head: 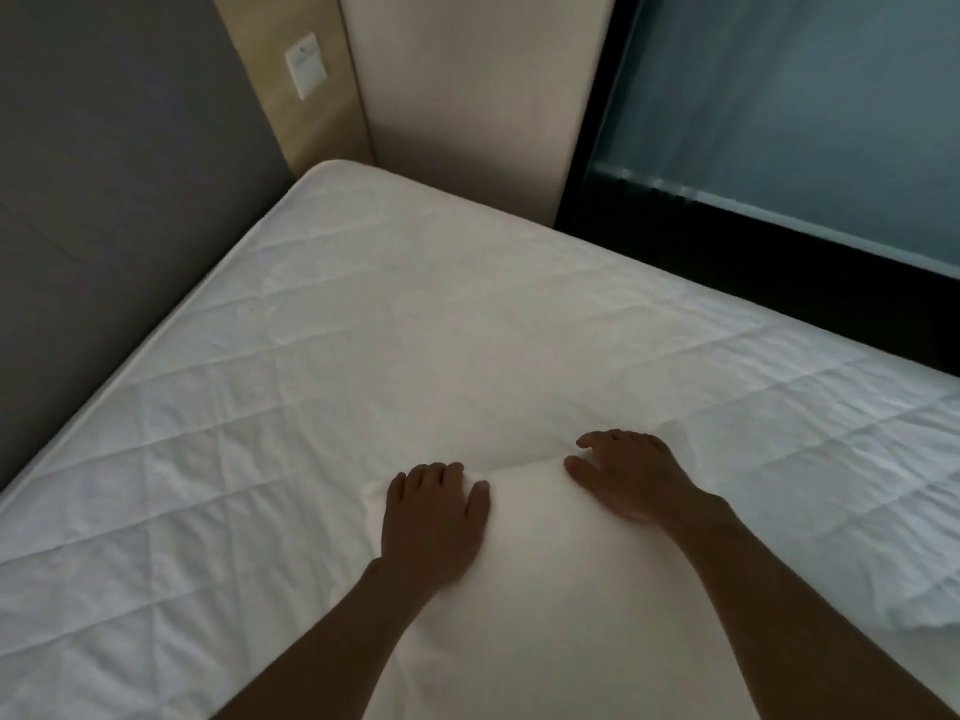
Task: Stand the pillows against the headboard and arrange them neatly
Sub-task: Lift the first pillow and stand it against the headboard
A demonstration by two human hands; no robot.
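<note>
A white pillow (545, 579) lies flat on the quilted white mattress (322, 324), low in the middle of the view. My left hand (434, 517) rests palm down on the pillow's far left corner, fingers curled over its edge. At the far right corner my right hand (631, 475) lies on the pillow with fingers spread. Both forearms reach in from below and cover part of the pillow. The grey padded headboard (119, 163) stands along the mattress's left side, well apart from the pillow.
A wooden panel with a white wall switch (305, 65) and a beige wall (467, 96) stand behind the bed's far corner. A dark-framed window (779, 122) runs along the right side. A fold of white bedding (924, 579) lies at the right edge.
</note>
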